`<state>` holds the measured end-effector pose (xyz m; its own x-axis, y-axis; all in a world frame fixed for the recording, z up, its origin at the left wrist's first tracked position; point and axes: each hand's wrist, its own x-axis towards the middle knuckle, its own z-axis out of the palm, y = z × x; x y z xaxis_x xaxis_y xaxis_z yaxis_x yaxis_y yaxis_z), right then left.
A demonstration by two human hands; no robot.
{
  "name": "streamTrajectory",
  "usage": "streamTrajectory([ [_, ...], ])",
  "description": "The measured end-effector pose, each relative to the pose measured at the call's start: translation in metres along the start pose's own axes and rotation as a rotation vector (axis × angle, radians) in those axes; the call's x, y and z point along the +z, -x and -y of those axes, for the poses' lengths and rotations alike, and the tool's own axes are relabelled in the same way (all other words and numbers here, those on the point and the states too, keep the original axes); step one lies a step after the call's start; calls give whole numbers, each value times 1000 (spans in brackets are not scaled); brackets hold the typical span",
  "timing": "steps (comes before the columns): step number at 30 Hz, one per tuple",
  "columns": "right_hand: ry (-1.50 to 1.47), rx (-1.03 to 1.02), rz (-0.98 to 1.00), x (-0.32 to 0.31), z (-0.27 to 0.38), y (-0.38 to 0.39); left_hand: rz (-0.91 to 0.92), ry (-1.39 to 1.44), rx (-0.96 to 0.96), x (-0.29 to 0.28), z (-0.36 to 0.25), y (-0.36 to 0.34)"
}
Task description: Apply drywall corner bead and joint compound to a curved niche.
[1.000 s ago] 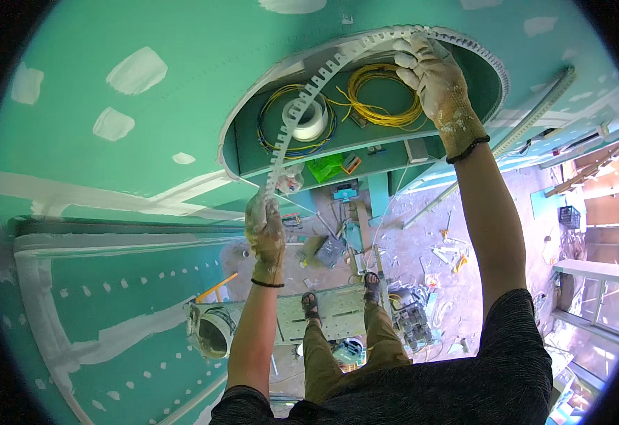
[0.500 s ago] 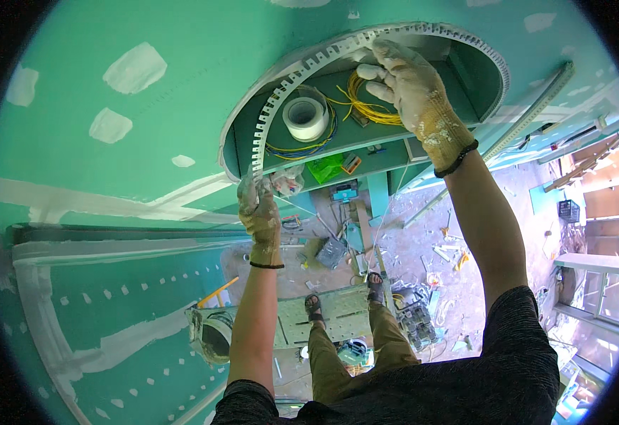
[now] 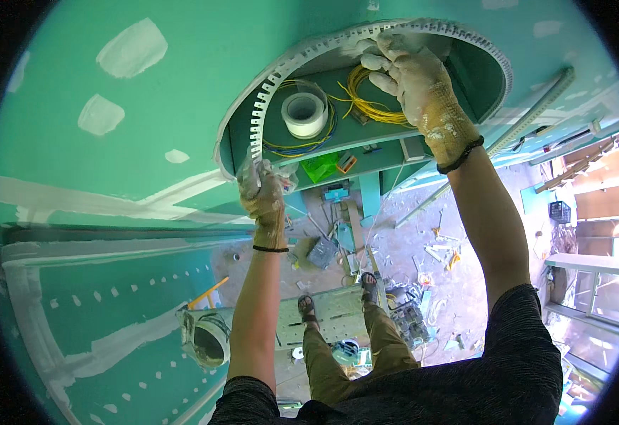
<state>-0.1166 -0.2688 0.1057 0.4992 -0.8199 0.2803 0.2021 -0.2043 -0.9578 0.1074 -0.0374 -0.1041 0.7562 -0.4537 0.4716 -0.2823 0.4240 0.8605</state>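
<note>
A white notched flexible corner bead point(image 3: 258, 117) curves along the rim of an arched opening in the green wall board. Its right side follows the rim closely, while the left stretch stands a little inside it. My left hand point(image 3: 261, 191), in a dusty knit glove, is closed around the bead's lower left end. At the top of the arch my right hand point(image 3: 419, 88), gloved too, reaches up with its fingers apart and touching the bead or rim; the exact contact is hard to see. Inside the niche point(image 3: 352, 138) sit a white tape roll point(image 3: 305, 116) and coiled yellow cable point(image 3: 366, 99).
I stand on a perforated work platform point(image 3: 330, 315), with a white bucket point(image 3: 206, 340) at its left end. Below, the floor point(image 3: 465, 283) is strewn with offcuts and tools. A green bag point(image 3: 321, 167) lies on the lower ledge. A long perforated strip point(image 3: 536, 113) leans at right.
The view has shifted slightly. My right hand sits a little farther right along the top of the arch; my left hand keeps its grip on the bead's end.
</note>
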Motion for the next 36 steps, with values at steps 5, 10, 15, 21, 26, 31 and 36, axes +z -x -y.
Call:
streamTrajectory([
  [5,351,-201,-45,-4,-7,-7,-25,-393,138,12,-8,-4],
  [10,330,-166,63,9,13,5,7,-355,-275,7,-20,-19],
  [15,374,-124,77,8,27,9,400,-165,-440,-11,-43,-17],
  [21,-166,180,-80,14,32,9,574,-10,-750,-64,-69,8],
  [26,-260,190,-68,-5,9,-1,270,244,-683,-80,-31,41],
  [31,-235,246,-102,12,29,5,52,404,-380,-50,-32,28],
  [36,-193,253,-127,21,38,8,253,-110,-373,-45,-25,9],
])
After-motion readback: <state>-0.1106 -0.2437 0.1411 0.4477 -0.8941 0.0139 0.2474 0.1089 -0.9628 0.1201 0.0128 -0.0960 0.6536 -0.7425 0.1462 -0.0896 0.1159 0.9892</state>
